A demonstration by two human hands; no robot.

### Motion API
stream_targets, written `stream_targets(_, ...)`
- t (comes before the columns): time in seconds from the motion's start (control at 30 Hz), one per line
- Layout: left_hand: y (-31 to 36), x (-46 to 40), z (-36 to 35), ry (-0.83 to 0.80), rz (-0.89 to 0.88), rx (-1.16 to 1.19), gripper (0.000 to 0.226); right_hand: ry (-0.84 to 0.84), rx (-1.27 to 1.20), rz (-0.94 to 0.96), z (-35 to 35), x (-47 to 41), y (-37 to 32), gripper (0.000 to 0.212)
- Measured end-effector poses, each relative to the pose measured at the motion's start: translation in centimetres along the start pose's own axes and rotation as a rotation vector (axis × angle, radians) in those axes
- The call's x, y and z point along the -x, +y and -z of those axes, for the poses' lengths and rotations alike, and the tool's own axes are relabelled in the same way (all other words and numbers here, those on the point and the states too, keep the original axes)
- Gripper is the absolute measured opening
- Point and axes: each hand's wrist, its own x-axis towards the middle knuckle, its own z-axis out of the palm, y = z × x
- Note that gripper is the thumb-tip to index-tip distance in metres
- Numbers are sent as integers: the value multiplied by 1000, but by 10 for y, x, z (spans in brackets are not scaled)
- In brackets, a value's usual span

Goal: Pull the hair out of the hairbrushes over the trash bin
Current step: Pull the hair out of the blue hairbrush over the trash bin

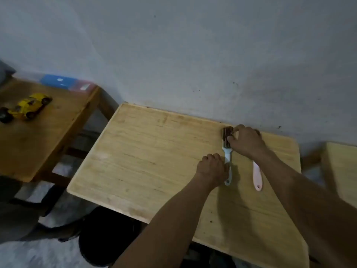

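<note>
Two hairbrushes lie on a wooden table (146, 161) near the wall. The one with the pale blue-white handle (226, 149) has brown hair packed in its bristles at the far end. My left hand (212, 169) is closed on its handle, pressing it on the table. Over the bristle head sits my right hand (246, 142), its fingertips pinched on the hair. The second brush has a pink handle (257, 177); its head is hidden under my right wrist. A dark round trash bin (108, 236) stands on the floor below the table's front edge.
A second wooden table (44, 140) at the left carries a yellow toy car (27, 108) and blue and red flat boxes (63, 83). Another table edge (342, 171) shows at the right. The grey wall runs right behind the tables.
</note>
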Motion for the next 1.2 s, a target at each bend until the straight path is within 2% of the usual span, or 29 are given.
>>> stream_targets(0.03,4,-6,-5,-8,4,-11,53,-13,13,-21,-6,-7,4,56)
stream_targets(0.17,10,-32,-22,131,29,19,55,-81,-43,-99,-27,-29,13,74)
stream_targets(0.3,9,-49,-31,220,40,90,54,-24,-61,-132,-45,-47,23,83)
stream_targets(0.37,5,-52,-35,264,37,126,49,-7,-147,-167,-49,-53,24,86)
stream_targets(0.47,-4,-52,-37,284,7,212,42,2,-356,-242,-51,-59,22,82)
stream_targets(0.57,-15,-51,-32,272,4,345,41,-25,-450,-266,-48,-64,15,77)
stream_targets(0.63,-24,-52,-27,246,15,447,43,-42,-457,-264,-44,-63,5,60)
stream_targets(0.73,-39,-53,-13,170,50,665,45,-62,-496,-223,-36,-59,-17,37)
stream_targets(0.9,-77,-44,12,78,40,864,40,-113,-560,-114,-39,-49,-62,27)
stream_targets(1.07,-123,-36,15,226,75,946,58,-129,-617,65,-62,-43,-95,39)
stream_targets(1.2,-157,-12,13,367,58,972,55,-143,-595,174,-84,-18,-120,36)
